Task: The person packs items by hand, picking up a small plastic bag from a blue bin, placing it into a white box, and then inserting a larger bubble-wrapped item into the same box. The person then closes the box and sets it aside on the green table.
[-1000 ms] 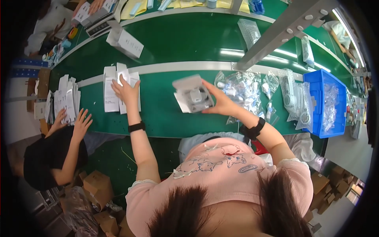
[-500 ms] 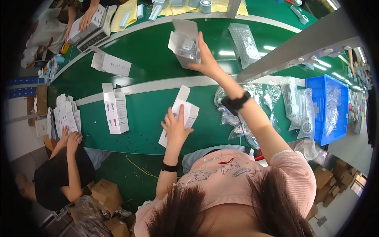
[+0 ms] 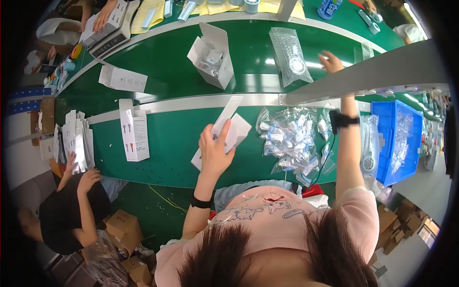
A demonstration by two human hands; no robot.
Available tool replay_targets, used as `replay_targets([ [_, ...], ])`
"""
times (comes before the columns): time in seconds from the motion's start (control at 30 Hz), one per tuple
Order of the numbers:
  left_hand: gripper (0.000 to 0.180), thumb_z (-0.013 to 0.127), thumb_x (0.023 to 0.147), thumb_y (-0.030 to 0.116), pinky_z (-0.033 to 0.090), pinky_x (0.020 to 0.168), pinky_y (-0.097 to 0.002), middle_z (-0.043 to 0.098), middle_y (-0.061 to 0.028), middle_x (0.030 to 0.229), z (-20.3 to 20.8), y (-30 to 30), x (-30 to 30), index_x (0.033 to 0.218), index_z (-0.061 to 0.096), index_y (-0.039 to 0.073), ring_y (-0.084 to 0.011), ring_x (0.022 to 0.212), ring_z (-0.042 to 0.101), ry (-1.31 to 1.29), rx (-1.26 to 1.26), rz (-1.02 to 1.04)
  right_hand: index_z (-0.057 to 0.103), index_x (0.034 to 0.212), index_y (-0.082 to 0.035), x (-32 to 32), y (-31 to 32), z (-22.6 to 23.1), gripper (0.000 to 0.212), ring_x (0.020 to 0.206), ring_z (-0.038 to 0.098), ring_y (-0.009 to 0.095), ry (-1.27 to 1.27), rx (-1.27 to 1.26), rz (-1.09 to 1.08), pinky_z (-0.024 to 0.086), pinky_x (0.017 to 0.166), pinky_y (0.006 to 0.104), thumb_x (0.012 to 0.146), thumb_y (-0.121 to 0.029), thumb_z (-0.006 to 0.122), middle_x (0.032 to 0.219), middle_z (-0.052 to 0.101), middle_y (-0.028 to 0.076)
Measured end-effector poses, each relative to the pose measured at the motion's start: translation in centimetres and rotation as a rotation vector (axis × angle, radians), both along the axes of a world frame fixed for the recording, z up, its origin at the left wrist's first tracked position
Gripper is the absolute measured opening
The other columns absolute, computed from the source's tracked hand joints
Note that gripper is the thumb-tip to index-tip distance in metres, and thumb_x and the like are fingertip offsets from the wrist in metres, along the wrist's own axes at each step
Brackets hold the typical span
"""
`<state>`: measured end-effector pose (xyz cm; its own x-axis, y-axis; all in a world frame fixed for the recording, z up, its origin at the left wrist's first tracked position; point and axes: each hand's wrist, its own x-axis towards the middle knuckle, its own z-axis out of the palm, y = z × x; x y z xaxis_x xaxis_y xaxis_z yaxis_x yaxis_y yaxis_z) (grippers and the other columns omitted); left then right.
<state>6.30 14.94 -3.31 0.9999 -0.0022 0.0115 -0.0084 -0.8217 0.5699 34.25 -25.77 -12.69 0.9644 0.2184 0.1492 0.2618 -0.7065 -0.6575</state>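
on green desk, white carton gripped by left hand; judged light, easily creased, best held by sides; right hand empty, loosely uncurled.

Left hand partly covers white box; beam partly hides right wrist.

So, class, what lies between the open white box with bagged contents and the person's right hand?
The head view shows a bubble-wrapped package on the green surface between the white box and the right hand.

Green worktable, white boxes, heaped clear bags
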Motion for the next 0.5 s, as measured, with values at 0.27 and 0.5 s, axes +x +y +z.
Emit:
replay_targets([
  [0.27, 0.081, 0.074, 0.058, 0.01, 0.033, 0.088, -0.0446, 0.033, -0.0195, 0.116, 1.3, 0.3, -0.2, 0.13, 0.038, 0.022, -0.0369, 0.104, 0.039, -0.101, -0.216, 0.014, 0.02, 0.137, -0.01, 6.2, 17.4, -0.1, 0.089, 0.097, 0.055, 0.039, 0.314, -0.499, -0.131, 0.046, 0.081, 0.04, 0.07, -0.051, 0.062, 0.106, 0.054, 0.027],
  [0.5, 0.099, 0.079, 0.055, 0.017, 0.027, 0.099, -0.0433, 0.021, -0.0234, 0.134, 2.7, 3.1, 1.4, 0.136, 0.023, 0.013, -0.039, 0.12, 0.029, 0.208, -0.224, -0.116, 0.02, 0.136, -0.01, 7.7, 14.6, -3.5, 0.089, 0.094, 0.054, 0.041, 0.315, -0.233, -0.022, 0.046, 0.081, 0.0395, 0.064, -0.031, 0.068, 0.115, 0.047, 0.029],
])
